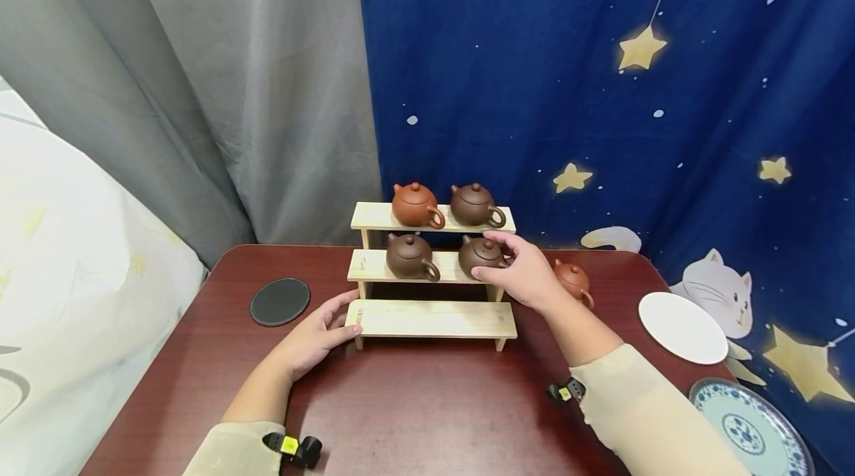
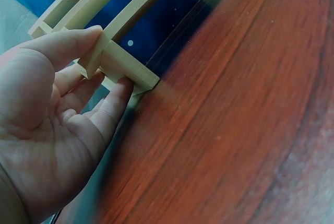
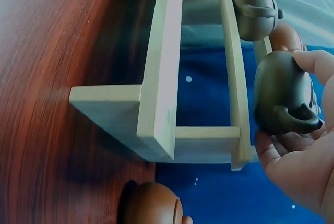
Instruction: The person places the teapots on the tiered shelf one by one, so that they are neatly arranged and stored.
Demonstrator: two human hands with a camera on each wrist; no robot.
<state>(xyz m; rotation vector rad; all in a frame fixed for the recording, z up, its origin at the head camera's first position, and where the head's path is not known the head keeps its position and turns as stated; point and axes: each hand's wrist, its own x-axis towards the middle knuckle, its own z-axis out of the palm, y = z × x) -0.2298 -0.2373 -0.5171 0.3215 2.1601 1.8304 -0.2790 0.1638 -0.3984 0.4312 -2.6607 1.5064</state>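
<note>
A three-step wooden rack stands on the table. My right hand holds a dark brown teapot between thumb and fingers at the right of the middle step; the right wrist view shows the same teapot in that grip. Left of it on this step sits another dark brown teapot. The top step carries an orange-brown teapot and a dark brown teapot. My left hand grips the left end of the bottom step, thumb on top, fingers around its leg.
One more orange-brown teapot stands on the table right of the rack, behind my right forearm. A round black coaster lies at the left. A white plate and a blue-patterned plate are at the right edge.
</note>
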